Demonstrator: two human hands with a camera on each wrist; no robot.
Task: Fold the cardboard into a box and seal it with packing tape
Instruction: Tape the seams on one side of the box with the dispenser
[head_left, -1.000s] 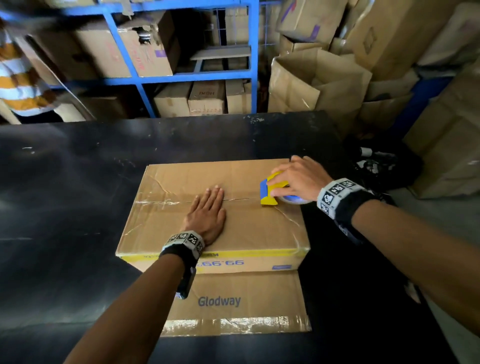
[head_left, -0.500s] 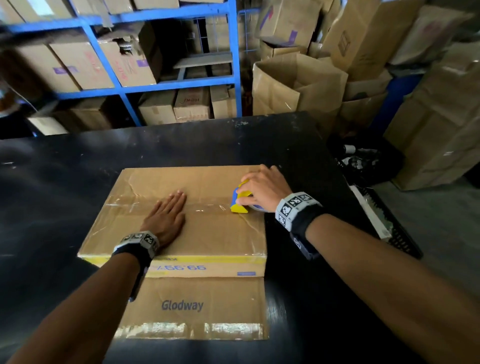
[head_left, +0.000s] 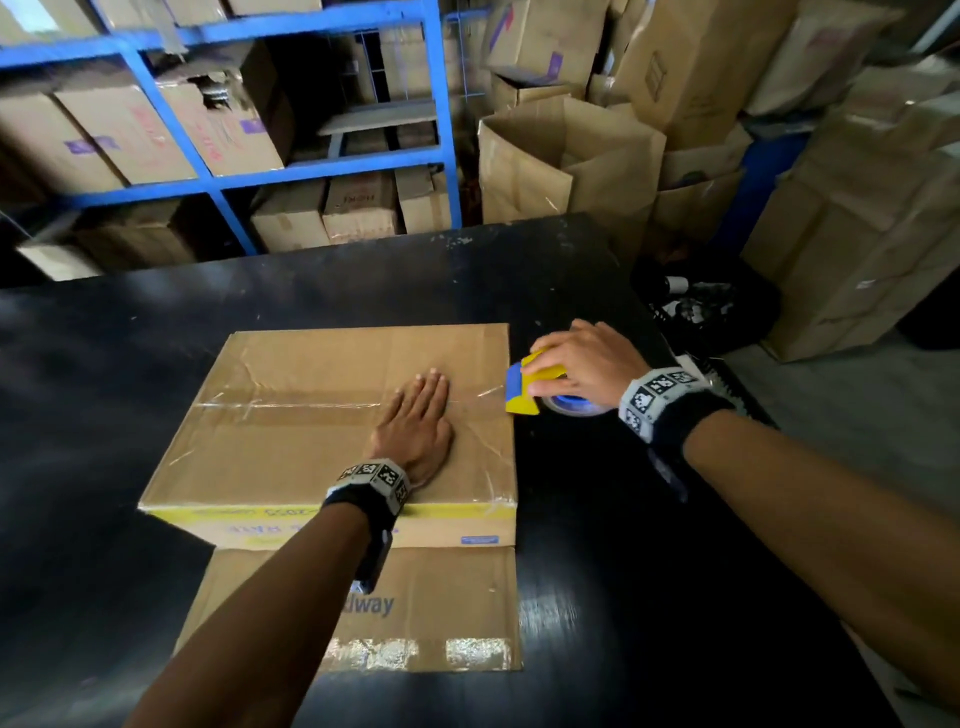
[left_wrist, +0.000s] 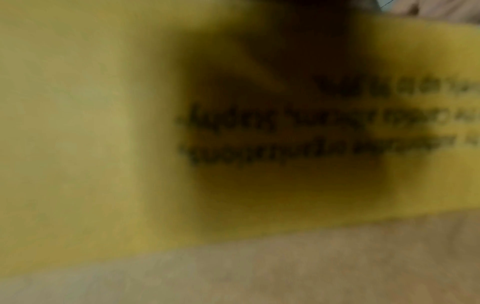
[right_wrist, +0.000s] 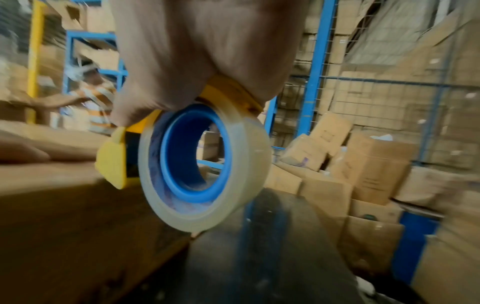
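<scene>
On the box (head_left: 291, 415), the left hand (head_left: 415, 426) lies flat-fingered pinning the seam, while right-hand fingers (head_left: 556, 387) grip the tape dispenser (head_left: 530, 389) just past its right edge.

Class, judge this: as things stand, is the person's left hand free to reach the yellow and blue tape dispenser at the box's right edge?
Probably yes. The left hand lies flat and empty on the brown cardboard box, with bare cardboard between it and the yellow and blue tape dispenser. But the right hand already grips that dispenser.

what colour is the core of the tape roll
Blue. The tape roll held in the right hand shows its core best in the right wrist view.
</scene>
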